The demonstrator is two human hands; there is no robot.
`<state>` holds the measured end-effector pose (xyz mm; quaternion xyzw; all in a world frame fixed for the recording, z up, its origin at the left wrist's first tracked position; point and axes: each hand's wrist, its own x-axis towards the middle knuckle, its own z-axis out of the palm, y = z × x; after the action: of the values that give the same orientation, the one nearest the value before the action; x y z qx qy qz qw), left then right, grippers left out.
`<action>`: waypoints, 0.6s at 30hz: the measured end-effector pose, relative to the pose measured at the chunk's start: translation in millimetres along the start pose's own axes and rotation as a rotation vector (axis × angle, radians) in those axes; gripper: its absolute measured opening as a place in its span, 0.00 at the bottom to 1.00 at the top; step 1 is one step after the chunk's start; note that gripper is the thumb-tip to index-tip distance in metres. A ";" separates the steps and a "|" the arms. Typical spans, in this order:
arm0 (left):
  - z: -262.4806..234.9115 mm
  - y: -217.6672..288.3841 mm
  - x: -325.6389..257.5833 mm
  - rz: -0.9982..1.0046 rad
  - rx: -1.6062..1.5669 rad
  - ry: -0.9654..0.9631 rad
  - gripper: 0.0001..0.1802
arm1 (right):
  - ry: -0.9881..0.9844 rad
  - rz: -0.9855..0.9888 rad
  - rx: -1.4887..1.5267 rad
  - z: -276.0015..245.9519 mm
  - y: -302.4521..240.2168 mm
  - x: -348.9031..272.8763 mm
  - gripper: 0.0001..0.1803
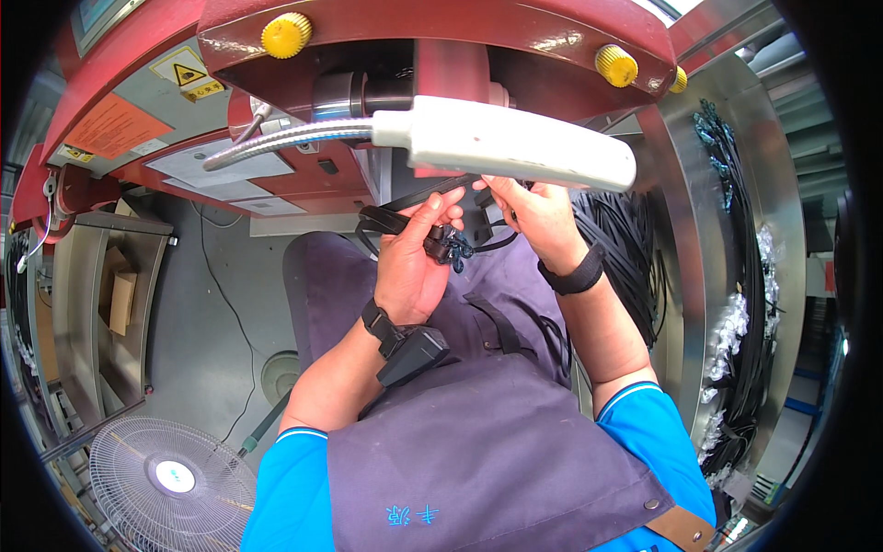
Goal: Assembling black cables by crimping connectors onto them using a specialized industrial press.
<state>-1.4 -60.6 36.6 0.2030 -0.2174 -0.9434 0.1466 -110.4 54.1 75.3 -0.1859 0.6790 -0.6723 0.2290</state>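
Grey floor under red machine (441,37); both hands' grip closed on black strap (405,216).

Beneath a long white lamp bar (515,143) on a red machine (441,37), the left hand (414,262) pinches a black flat strap (405,216). The right hand (538,216) grips its other end, near a dark plastic connector (446,244), above a dark blue apron (478,432).

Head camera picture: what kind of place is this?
Probably a factory workstation. A big red machine with yellow knobs stands over the person's hands, and bundles of black cords hang nearby.
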 end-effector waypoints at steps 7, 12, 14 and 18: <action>3.4 -1.0 2.0 0.004 -0.008 -0.015 0.10 | 0.039 -0.059 0.049 2.2 0.0 1.4 0.04; 9.0 -2.2 3.1 -0.011 0.018 -0.032 0.12 | 0.032 -0.028 0.047 -8.7 5.7 1.0 0.03; 10.1 -3.9 3.7 -0.020 0.015 -0.040 0.12 | 0.049 -0.026 0.042 -11.7 5.9 0.8 0.03; 12.7 -5.7 1.6 -0.029 0.019 -0.051 0.12 | -0.019 -0.050 0.001 -22.0 3.8 -1.7 0.02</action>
<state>-9.5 -51.8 43.9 0.1836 -0.2270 -0.9482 0.1252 -121.2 73.3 71.5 -0.2091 0.6714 -0.6765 0.2188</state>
